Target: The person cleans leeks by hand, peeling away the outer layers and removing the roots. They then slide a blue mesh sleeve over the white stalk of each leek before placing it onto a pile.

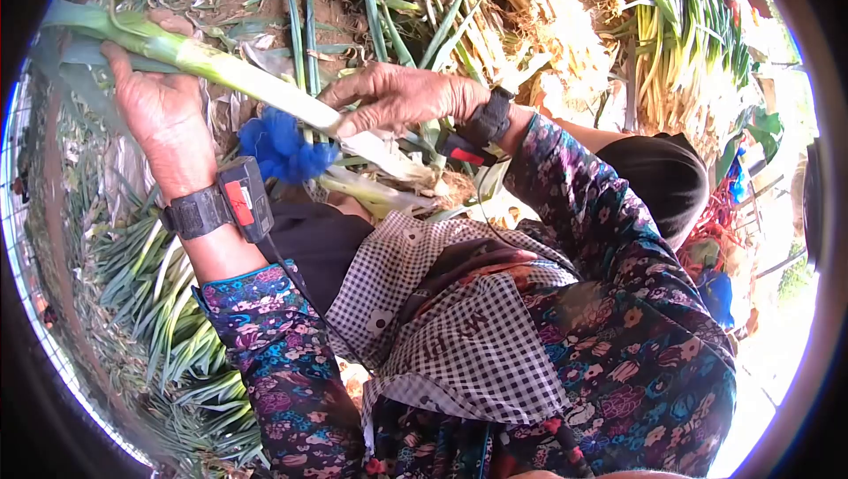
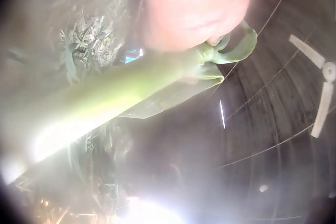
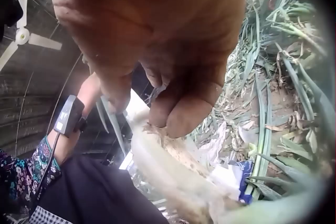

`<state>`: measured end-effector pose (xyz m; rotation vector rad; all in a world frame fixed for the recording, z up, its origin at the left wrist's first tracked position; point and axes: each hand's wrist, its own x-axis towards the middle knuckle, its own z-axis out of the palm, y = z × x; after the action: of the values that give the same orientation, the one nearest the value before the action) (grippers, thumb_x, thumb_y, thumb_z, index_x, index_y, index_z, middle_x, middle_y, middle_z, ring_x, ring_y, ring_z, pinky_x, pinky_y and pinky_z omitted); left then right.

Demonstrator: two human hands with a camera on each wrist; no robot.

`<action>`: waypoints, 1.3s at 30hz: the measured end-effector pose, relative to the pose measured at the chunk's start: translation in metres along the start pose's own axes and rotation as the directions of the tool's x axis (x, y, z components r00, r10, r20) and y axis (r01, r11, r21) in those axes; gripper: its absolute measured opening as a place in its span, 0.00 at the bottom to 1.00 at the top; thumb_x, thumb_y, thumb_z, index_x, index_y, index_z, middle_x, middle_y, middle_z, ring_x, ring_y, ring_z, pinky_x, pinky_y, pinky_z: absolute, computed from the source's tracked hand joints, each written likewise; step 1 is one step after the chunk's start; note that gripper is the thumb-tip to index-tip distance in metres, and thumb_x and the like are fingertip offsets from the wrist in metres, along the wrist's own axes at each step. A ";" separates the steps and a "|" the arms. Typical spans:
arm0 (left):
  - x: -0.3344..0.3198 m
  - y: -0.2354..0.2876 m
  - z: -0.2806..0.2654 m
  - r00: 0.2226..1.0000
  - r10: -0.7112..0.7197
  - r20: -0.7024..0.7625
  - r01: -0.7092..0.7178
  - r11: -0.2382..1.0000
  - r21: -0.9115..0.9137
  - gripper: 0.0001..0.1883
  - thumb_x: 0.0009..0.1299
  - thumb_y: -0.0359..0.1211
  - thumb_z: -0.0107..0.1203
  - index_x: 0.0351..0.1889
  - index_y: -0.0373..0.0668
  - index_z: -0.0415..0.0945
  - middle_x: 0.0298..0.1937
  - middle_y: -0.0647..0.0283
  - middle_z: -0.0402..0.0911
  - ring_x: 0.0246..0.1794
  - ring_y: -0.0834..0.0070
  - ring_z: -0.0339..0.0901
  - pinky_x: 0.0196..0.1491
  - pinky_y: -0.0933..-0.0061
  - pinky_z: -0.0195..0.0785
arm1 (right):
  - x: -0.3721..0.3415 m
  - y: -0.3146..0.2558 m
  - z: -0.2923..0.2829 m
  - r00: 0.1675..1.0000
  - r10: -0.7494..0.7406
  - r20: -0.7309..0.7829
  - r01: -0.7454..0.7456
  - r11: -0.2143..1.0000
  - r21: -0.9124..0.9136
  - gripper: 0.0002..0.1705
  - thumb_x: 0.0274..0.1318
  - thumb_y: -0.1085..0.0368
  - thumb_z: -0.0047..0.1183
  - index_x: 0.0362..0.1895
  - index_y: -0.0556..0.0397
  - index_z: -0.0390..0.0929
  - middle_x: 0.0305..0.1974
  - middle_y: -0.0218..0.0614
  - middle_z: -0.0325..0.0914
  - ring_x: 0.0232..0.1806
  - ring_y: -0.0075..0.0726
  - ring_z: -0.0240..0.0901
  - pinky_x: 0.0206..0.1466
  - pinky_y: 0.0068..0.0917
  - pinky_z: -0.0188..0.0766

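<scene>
The green onion (image 1: 240, 75), slanting from far left to centre between your left hand (image 1: 162, 101), gripping its leafy part, and your right hand (image 1: 408, 94), pinching its white end, is probably light, firm yet bruisable, best held mid-shank.

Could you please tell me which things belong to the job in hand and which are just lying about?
In the job:
long stalk, held by the left hand
right hand, at its pale end

Apparently lying about:
blue bundle
loose green leaves
</scene>
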<state>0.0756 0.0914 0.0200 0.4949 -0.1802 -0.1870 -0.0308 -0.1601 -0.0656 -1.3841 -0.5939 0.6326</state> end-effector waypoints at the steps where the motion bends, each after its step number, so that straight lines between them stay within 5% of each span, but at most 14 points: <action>1: 0.001 0.003 -0.001 0.987 -0.087 0.135 0.106 0.984 -0.144 0.22 0.64 0.41 0.58 0.51 0.39 0.71 0.43 0.60 0.74 0.42 0.65 0.69 0.47 0.62 0.67 | 0.002 0.001 -0.007 0.997 0.056 0.051 -0.060 0.995 0.085 0.24 0.60 0.53 0.54 0.54 0.55 0.74 0.26 0.23 0.74 0.21 0.11 0.65 0.20 0.14 0.63; 6: 0.000 0.031 0.000 0.934 -0.322 0.155 0.358 0.829 -0.430 0.13 0.66 0.36 0.57 0.32 0.37 0.67 0.31 0.64 0.65 0.34 0.73 0.64 0.40 0.69 0.65 | -0.027 0.000 0.010 0.980 0.159 0.120 -0.174 0.977 0.123 0.25 0.64 0.47 0.46 0.46 0.57 0.77 0.25 0.25 0.73 0.23 0.16 0.66 0.26 0.18 0.67; 9: 0.005 0.047 -0.018 0.967 -0.201 0.153 0.246 0.893 -0.377 0.13 0.65 0.36 0.57 0.33 0.37 0.67 0.30 0.63 0.65 0.33 0.72 0.64 0.39 0.69 0.65 | -0.051 0.022 0.019 0.992 -0.122 -0.037 0.113 0.977 -0.179 0.25 0.67 0.49 0.42 0.35 0.62 0.76 0.23 0.32 0.69 0.29 0.25 0.65 0.34 0.29 0.65; 13: 0.001 0.052 -0.018 0.987 -0.126 -0.099 0.094 0.955 -0.280 0.13 0.65 0.37 0.58 0.37 0.36 0.70 0.32 0.60 0.68 0.34 0.69 0.66 0.39 0.68 0.66 | -0.081 0.040 0.034 0.970 -0.140 -0.201 0.148 0.989 0.026 0.24 0.63 0.50 0.49 0.41 0.64 0.77 0.30 0.37 0.74 0.34 0.25 0.68 0.38 0.27 0.66; 15: 0.000 0.029 -0.016 0.986 -0.164 0.018 0.160 0.932 -0.325 0.18 0.66 0.42 0.56 0.42 0.36 0.70 0.37 0.56 0.72 0.40 0.65 0.71 0.45 0.63 0.71 | -0.074 0.017 0.035 1.000 0.010 -0.015 -0.012 0.992 -0.124 0.20 0.57 0.57 0.58 0.44 0.62 0.78 0.38 0.37 0.79 0.40 0.30 0.73 0.45 0.28 0.69; 17: -0.008 -0.016 0.019 0.976 0.198 -0.095 -0.165 0.947 0.276 0.24 0.68 0.48 0.52 0.49 0.37 0.68 0.45 0.53 0.75 0.48 0.61 0.73 0.53 0.55 0.71 | -0.058 0.012 0.044 0.982 -0.063 -0.176 0.055 0.997 -0.049 0.15 0.58 0.60 0.56 0.40 0.61 0.80 0.35 0.34 0.79 0.38 0.26 0.73 0.44 0.25 0.70; 19: -0.005 -0.036 0.006 0.986 -0.062 0.153 0.039 0.988 0.149 0.27 0.70 0.51 0.48 0.56 0.39 0.63 0.52 0.50 0.73 0.54 0.58 0.72 0.62 0.49 0.64 | -0.041 0.014 0.039 0.950 -0.133 -0.282 0.146 0.989 0.027 0.13 0.59 0.61 0.56 0.41 0.59 0.79 0.36 0.32 0.80 0.38 0.23 0.73 0.42 0.23 0.70; 21: -0.017 -0.069 0.012 0.989 -0.087 0.119 0.047 0.951 0.304 0.24 0.72 0.44 0.50 0.59 0.40 0.61 0.43 0.57 0.72 0.33 0.73 0.69 0.37 0.73 0.68 | -0.031 0.009 0.036 0.911 -0.186 -0.369 0.173 0.983 -0.069 0.15 0.59 0.58 0.55 0.39 0.58 0.79 0.31 0.31 0.79 0.36 0.22 0.74 0.40 0.25 0.71; 27: -0.008 -0.031 0.026 0.995 0.070 0.069 -0.092 0.920 0.381 0.16 0.73 0.40 0.48 0.52 0.40 0.63 0.35 0.62 0.68 0.26 0.78 0.59 0.29 0.77 0.56 | -0.104 0.074 0.049 0.910 -0.329 -0.251 -0.046 0.523 -0.851 0.08 0.57 0.62 0.50 0.31 0.52 0.70 0.21 0.36 0.71 0.23 0.41 0.73 0.26 0.38 0.70; 30: 0.000 0.013 0.010 0.953 0.297 -0.055 -0.234 0.841 0.488 0.17 0.73 0.38 0.47 0.52 0.34 0.62 0.37 0.60 0.68 0.29 0.77 0.59 0.32 0.74 0.58 | -0.191 0.155 0.046 0.928 0.243 -0.282 -0.367 0.465 -0.806 0.07 0.51 0.66 0.53 0.33 0.55 0.76 0.27 0.43 0.74 0.26 0.47 0.74 0.29 0.39 0.70; 33: 0.018 0.045 -0.016 0.969 0.248 -0.001 -0.227 0.889 0.397 0.15 0.74 0.39 0.46 0.45 0.36 0.62 0.36 0.58 0.70 0.28 0.74 0.62 0.33 0.72 0.60 | -0.220 0.178 0.022 0.656 0.741 -0.144 -0.451 0.231 -0.862 0.04 0.46 0.66 0.55 0.27 0.53 0.79 0.31 0.44 0.77 0.29 0.43 0.77 0.31 0.38 0.72; 35: 0.012 0.030 -0.012 0.904 0.375 -0.207 -0.218 0.819 0.532 0.10 0.74 0.38 0.45 0.40 0.42 0.62 0.32 0.58 0.69 0.24 0.74 0.62 0.27 0.72 0.61 | -0.190 0.169 0.011 0.918 0.258 -0.301 -0.396 0.603 -0.692 0.12 0.49 0.66 0.57 0.38 0.57 0.76 0.35 0.46 0.78 0.33 0.43 0.78 0.38 0.34 0.74; 37: 0.013 0.021 -0.017 0.916 0.343 -0.206 -0.204 0.843 0.498 0.09 0.73 0.37 0.47 0.40 0.42 0.62 0.30 0.58 0.69 0.23 0.73 0.62 0.27 0.72 0.62 | -0.119 0.084 0.010 0.805 0.183 -0.565 -0.439 0.824 -0.359 0.17 0.56 0.62 0.55 0.49 0.55 0.75 0.33 0.44 0.77 0.36 0.41 0.77 0.39 0.38 0.72; 39: 0.011 0.006 -0.015 0.926 0.318 -0.203 -0.184 0.850 0.494 0.11 0.73 0.37 0.49 0.41 0.39 0.63 0.32 0.58 0.70 0.25 0.73 0.63 0.28 0.72 0.61 | -0.072 0.035 0.007 0.848 -0.242 -0.471 -0.001 0.889 -0.458 0.28 0.54 0.54 0.58 0.53 0.60 0.70 0.49 0.48 0.74 0.52 0.43 0.73 0.54 0.36 0.69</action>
<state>0.0899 0.1008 0.0112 0.9674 -0.0098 0.1965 -0.0878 -0.2038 -0.1010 -1.8410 -0.3916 -0.0136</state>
